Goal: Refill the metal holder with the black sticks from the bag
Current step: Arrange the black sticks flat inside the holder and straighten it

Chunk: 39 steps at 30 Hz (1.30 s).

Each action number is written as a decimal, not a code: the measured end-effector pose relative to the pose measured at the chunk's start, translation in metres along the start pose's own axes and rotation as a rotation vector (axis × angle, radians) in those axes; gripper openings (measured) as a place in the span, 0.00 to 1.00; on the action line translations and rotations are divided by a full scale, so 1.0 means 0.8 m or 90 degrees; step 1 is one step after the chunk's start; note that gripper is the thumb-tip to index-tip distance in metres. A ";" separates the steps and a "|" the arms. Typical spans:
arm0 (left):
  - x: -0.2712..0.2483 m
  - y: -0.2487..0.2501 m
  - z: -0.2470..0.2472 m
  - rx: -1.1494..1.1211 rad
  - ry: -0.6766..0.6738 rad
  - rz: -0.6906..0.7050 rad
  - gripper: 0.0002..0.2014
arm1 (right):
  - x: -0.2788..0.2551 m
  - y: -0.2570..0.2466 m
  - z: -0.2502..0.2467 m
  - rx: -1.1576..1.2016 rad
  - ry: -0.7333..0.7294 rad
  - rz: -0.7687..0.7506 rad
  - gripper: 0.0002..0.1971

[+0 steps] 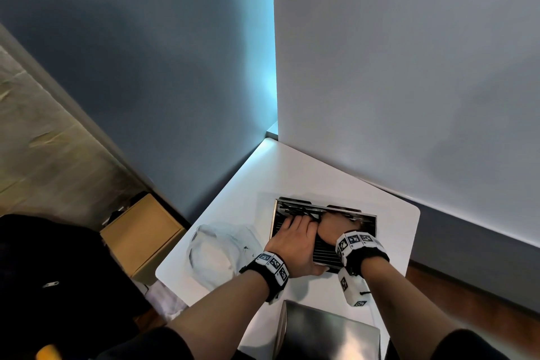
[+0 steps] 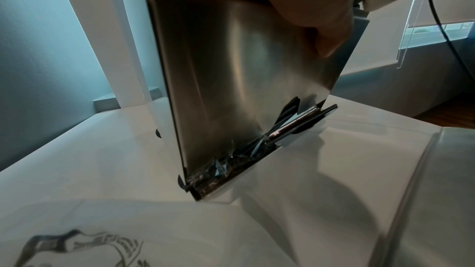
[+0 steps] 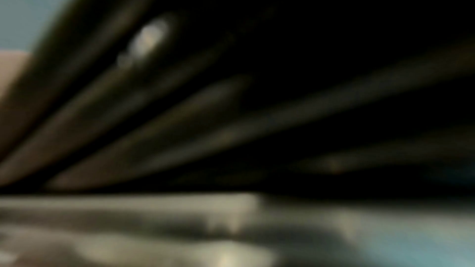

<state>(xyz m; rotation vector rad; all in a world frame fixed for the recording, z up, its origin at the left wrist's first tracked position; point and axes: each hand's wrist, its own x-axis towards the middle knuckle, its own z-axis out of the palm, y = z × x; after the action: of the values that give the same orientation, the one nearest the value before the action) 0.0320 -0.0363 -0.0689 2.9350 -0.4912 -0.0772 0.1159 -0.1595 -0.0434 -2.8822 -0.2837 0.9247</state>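
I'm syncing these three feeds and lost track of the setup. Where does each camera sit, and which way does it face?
Head: worn on the head, facing forward and down at the table, holder, bag; both forearms, left hand, right hand show.
Left wrist: low beside the holder, looking along its metal side; part of the hand shows.
Right wrist: pressed close to the sticks, dark and blurred; a sliver of skin at left.
Head and left wrist share holder, table, bag.

Metal holder (image 1: 324,231): brushed steel with a soft satin sheen, smooth walls, crinkled clear film along one edge in the left wrist view. Black sticks (image 1: 295,210) smooth, slightly glossy; bag (image 1: 216,251) thin translucent plastic. Table (image 1: 292,172) smooth white with a faint gloss; box (image 1: 143,234) matt brown cardboard.
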 end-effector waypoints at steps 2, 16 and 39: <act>-0.001 -0.001 0.000 -0.002 -0.003 0.003 0.44 | 0.007 0.003 0.002 0.008 -0.014 -0.025 0.19; 0.000 0.003 0.005 -0.007 -0.034 -0.012 0.57 | -0.004 0.020 0.018 0.036 0.099 -0.134 0.20; 0.020 0.001 -0.020 0.068 -0.154 -0.024 0.57 | 0.004 0.034 0.029 -0.003 0.071 -0.138 0.34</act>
<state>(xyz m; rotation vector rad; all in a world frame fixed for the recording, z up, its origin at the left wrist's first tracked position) 0.0478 -0.0395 -0.0535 3.0557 -0.4872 -0.4279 0.1087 -0.1846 -0.0680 -2.8215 -0.5732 0.7238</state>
